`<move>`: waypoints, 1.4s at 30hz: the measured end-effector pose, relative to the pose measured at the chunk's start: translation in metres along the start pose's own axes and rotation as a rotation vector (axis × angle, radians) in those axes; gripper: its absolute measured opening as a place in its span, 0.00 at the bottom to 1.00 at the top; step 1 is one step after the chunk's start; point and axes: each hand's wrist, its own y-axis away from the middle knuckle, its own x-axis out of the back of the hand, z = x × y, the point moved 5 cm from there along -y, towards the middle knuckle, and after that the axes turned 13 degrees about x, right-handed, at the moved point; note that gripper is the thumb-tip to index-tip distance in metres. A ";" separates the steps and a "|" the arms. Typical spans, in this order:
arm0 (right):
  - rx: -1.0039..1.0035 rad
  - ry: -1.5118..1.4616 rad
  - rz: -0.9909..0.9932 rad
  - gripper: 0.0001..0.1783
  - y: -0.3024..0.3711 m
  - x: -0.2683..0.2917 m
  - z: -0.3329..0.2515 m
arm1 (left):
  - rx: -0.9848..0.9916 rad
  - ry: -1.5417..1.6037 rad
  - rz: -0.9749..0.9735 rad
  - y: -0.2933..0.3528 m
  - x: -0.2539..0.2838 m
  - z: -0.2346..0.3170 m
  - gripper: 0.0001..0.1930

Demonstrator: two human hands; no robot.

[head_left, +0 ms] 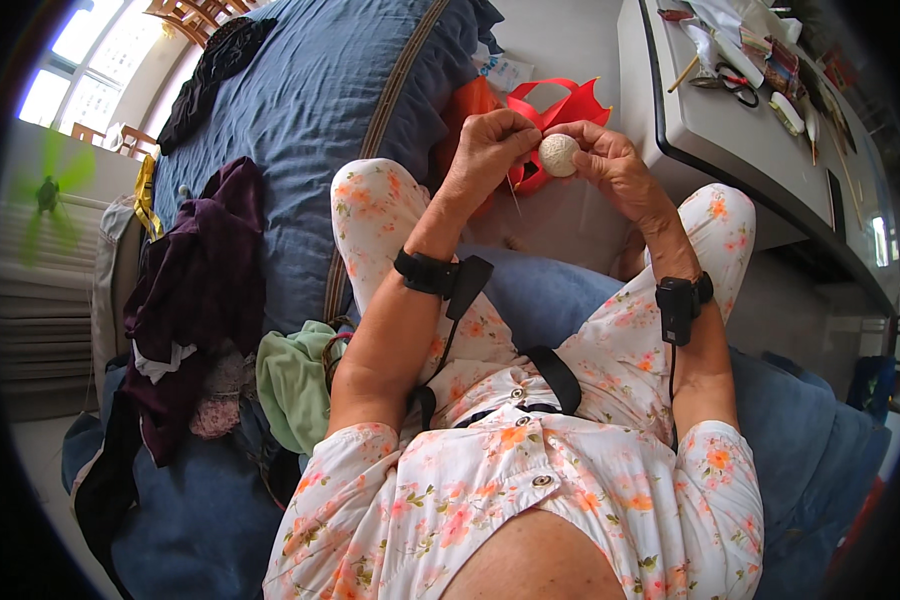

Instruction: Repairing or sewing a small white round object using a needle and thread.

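Observation:
Over my lap, my right hand (618,172) holds a small cream-white ball (559,155) between thumb and fingers. The ball's surface looks textured, like wound or stitched yarn. My left hand (489,155) is closed in a pinch just left of the ball, its fingertips close to it. What the pinch holds is too small to make out. A thin, pale needle-like line (516,200) hangs below the left fingers. Behind both hands lies a bright red bag or ribbon-like piece (573,103), partly hidden by them.
A blue-covered sofa section (305,110) stretches ahead on the left. Dark purple clothing (195,250) and a light green cloth (292,385) lie at my left. On the right, a white table (705,120) bears scissors (738,85) and loose odds and ends. A green fan (48,193) stands far left.

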 end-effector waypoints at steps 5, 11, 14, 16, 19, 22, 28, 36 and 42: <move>0.064 -0.227 0.036 0.26 -0.001 0.004 0.000 | 0.059 0.055 0.007 -0.002 -0.001 -0.004 0.06; 0.101 -0.334 0.129 0.26 -0.006 0.004 0.000 | 0.093 0.064 -0.043 -0.002 -0.008 -0.015 0.06; 0.113 -0.358 0.163 0.25 -0.006 0.016 0.007 | 0.063 0.036 -0.087 -0.004 -0.015 -0.022 0.05; 0.128 -0.374 0.186 0.25 -0.007 0.017 0.007 | 0.046 0.028 -0.105 -0.002 -0.019 -0.016 0.05; 0.161 -0.408 0.273 0.23 -0.007 0.018 0.008 | 0.100 -0.043 -0.132 0.002 -0.023 -0.014 0.05; 0.167 -0.396 0.298 0.22 -0.007 0.019 0.010 | 0.085 -0.031 -0.164 0.004 -0.027 -0.010 0.04; 0.210 0.013 0.341 0.17 -0.006 0.025 0.009 | 0.156 0.167 -0.206 0.010 -0.025 0.001 0.04; 0.060 0.097 0.102 0.21 -0.004 0.005 0.006 | 0.139 0.326 -0.134 -0.001 -0.006 -0.010 0.04; 0.067 0.086 0.044 0.23 -0.003 0.000 0.003 | 0.157 0.318 -0.151 -0.002 -0.006 -0.011 0.04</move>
